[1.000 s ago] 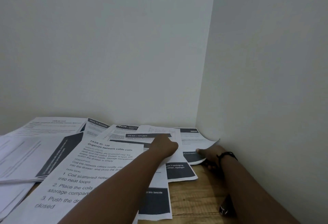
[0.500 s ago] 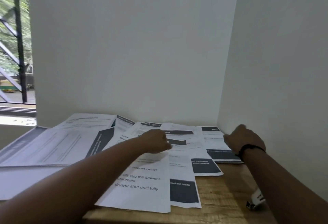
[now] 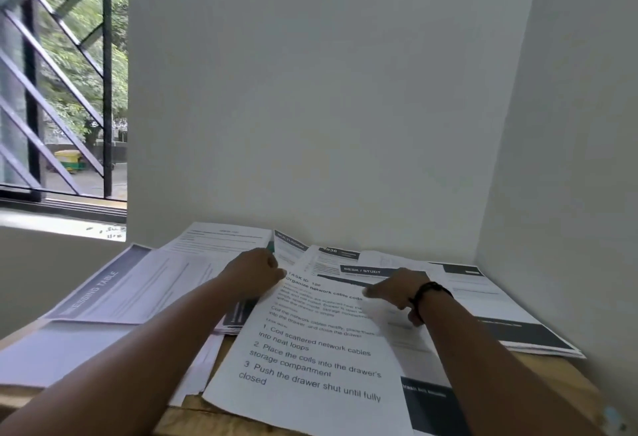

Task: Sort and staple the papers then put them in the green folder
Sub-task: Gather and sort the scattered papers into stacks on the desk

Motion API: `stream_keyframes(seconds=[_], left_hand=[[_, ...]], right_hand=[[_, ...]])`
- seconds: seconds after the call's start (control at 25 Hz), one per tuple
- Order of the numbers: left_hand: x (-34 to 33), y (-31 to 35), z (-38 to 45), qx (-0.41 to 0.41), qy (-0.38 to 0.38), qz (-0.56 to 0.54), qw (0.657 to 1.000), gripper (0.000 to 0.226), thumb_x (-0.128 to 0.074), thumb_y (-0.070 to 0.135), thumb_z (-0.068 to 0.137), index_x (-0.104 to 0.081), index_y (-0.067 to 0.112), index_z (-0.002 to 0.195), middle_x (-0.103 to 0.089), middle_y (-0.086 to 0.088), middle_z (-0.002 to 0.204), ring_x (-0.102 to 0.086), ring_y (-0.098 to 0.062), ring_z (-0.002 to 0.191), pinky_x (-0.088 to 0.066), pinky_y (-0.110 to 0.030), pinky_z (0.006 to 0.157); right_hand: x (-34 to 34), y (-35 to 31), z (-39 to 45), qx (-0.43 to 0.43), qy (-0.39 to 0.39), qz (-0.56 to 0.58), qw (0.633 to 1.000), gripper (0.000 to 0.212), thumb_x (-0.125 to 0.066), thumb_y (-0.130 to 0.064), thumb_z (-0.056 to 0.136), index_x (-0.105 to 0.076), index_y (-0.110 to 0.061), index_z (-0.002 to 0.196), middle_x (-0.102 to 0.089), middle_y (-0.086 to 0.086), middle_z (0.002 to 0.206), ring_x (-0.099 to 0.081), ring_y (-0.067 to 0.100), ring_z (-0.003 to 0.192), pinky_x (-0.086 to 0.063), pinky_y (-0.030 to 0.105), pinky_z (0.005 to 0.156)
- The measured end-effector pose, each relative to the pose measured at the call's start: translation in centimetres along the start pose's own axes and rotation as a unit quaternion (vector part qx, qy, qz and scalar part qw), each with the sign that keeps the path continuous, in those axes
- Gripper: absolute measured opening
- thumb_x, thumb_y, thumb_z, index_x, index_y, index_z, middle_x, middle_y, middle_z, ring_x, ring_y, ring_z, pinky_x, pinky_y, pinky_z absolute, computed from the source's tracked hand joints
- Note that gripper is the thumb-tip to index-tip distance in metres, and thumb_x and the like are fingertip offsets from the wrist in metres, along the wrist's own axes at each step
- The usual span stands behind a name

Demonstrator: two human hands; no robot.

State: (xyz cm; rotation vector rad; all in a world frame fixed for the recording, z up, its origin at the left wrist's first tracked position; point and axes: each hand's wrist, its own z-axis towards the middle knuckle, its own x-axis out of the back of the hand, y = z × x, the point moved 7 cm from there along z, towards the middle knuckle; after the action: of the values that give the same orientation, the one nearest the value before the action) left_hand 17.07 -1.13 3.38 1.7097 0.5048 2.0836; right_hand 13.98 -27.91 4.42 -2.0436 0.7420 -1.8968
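Many printed sheets lie overlapping on a wooden table (image 3: 559, 371) set in a wall corner. On top, in the middle, is a sheet headed "Organize network cable coils" (image 3: 310, 366). My left hand (image 3: 253, 273) grips its top left corner with curled fingers. My right hand (image 3: 397, 290), with a black band on the wrist, holds the sheet's upper right edge, index finger pointing left across it. Beneath it lie a "DESK / STUDY" sheet (image 3: 362, 270) and dark-banded pages (image 3: 511, 325) on the right. I cannot make out a green folder.
More sheets (image 3: 138, 287) spread over the left side, partly past the table edge. White walls (image 3: 310, 125) close in behind and on the right. A barred window (image 3: 62, 90) is at the upper left. A small pale blurred object (image 3: 614, 416) sits at the bottom right.
My right hand left the far right sheets and came left onto the cable-coils sheet. My left hand shifted to that sheet's top left corner. The view swung left, showing the window.
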Motion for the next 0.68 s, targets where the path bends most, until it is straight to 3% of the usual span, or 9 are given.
stream_keyframes(seconds=[0.08,0.16,0.28,0.4,0.52,0.68], left_hand=[[-0.9,-0.3,0.4,-0.002,-0.004,0.003,1.0,0.036,-0.062,0.043,0.089,-0.058,0.018,0.115,-0.063,0.002,0.114,-0.057,-0.015,0.1,-0.045,-0.027,0.083],[-1.4,-0.8,0.8,0.005,-0.019,-0.013,1.0,0.048,-0.067,0.045,0.086,-0.053,0.017,0.123,-0.061,0.001,0.121,-0.056,-0.015,0.103,-0.046,-0.028,0.087],[-1.6,-0.7,0.5,0.008,-0.04,-0.086,0.995,0.073,-0.079,0.036,0.076,-0.042,0.016,0.135,-0.059,-0.001,0.128,-0.058,-0.018,0.11,-0.049,-0.032,0.092],[-1.3,-0.3,0.5,0.019,-0.031,-0.172,0.984,0.081,-0.083,0.019,0.073,-0.035,0.018,0.138,-0.061,-0.002,0.113,-0.062,-0.018,0.102,-0.053,-0.033,0.085],[-1.8,0.3,-0.1,0.039,-0.07,-0.22,0.972,0.061,-0.084,0.015,0.07,-0.051,0.015,0.122,-0.063,-0.001,0.115,-0.069,-0.017,0.089,-0.059,-0.031,0.076],[-1.8,1.9,-1.6,-0.015,-0.112,-0.193,0.975,0.018,-0.073,0.018,0.084,-0.068,0.019,0.101,-0.075,0.002,0.094,-0.073,-0.009,0.075,-0.06,-0.027,0.07]], right_hand=[[-1.0,-1.2,0.3,0.006,-0.031,0.0,0.999,0.062,-0.07,-0.05,0.08,-0.053,-0.011,0.125,-0.059,0.009,0.115,-0.059,0.023,0.096,-0.051,0.03,0.082],[-1.7,-1.8,1.1,0.004,-0.054,-0.012,0.998,0.074,-0.075,-0.049,0.076,-0.049,-0.009,0.132,-0.054,0.011,0.129,-0.06,0.025,0.1,-0.052,0.032,0.09],[-2.0,-1.2,1.3,-0.005,-0.07,0.012,0.997,0.063,-0.085,-0.037,0.068,-0.054,-0.01,0.115,-0.056,0.009,0.109,-0.064,0.027,0.081,-0.059,0.038,0.078],[-2.0,-0.5,2.4,0.018,-0.059,0.065,0.996,0.033,-0.084,-0.025,0.072,-0.053,-0.016,0.081,-0.056,0.005,0.084,-0.056,0.021,0.061,-0.055,0.034,0.06],[-2.1,0.4,3.6,0.022,-0.042,0.052,0.998,0.039,-0.084,-0.029,0.07,-0.048,-0.013,0.073,-0.053,0.003,0.069,-0.049,0.018,0.048,-0.047,0.027,0.053],[-2.6,0.6,4.4,0.015,-0.023,-0.011,1.0,0.044,-0.081,-0.041,0.069,-0.048,-0.012,0.072,-0.052,0.001,0.057,-0.047,0.017,0.037,-0.039,0.018,0.043]])
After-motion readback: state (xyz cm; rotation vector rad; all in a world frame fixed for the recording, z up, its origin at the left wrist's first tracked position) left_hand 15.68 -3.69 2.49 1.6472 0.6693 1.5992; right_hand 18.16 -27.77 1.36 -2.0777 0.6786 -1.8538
